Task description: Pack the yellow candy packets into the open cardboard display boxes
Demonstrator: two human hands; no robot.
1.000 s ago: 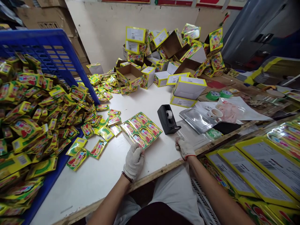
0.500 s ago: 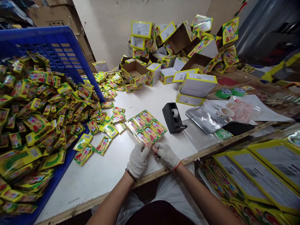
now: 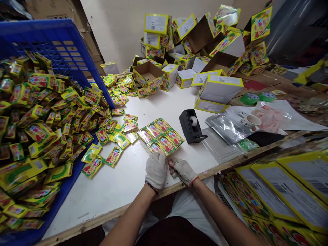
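Note:
Both of my hands wear white knit gloves that leave the fingertips bare. My left hand point(image 3: 155, 171) is closed at the near edge of a square block of several yellow-green cartoon-printed packs point(image 3: 161, 136) lying on the table. Just to its right, my right hand point(image 3: 183, 171) is closed in a pinch, its thumb and finger close to the left hand's fingers. Whatever is pinched between them is too small to make out. A black tape dispenser point(image 3: 188, 131) with a white roll stands right of the block. Loose small packs point(image 3: 114, 156) lie to its left.
A blue plastic crate point(image 3: 94, 78) heaped with small packs fills the left side. Printed cartons point(image 3: 222, 89) pile up at the back. Clear plastic trays point(image 3: 228, 126) and a cup point(image 3: 250, 120) lie at right. Filled boxes point(image 3: 287, 191) stand below the table's wooden edge point(image 3: 115, 217).
My left hand has turned more upright and shifted slightly right, its fingers curled more tightly. My right hand stays pinched beside it. The view has tilted slightly downward.

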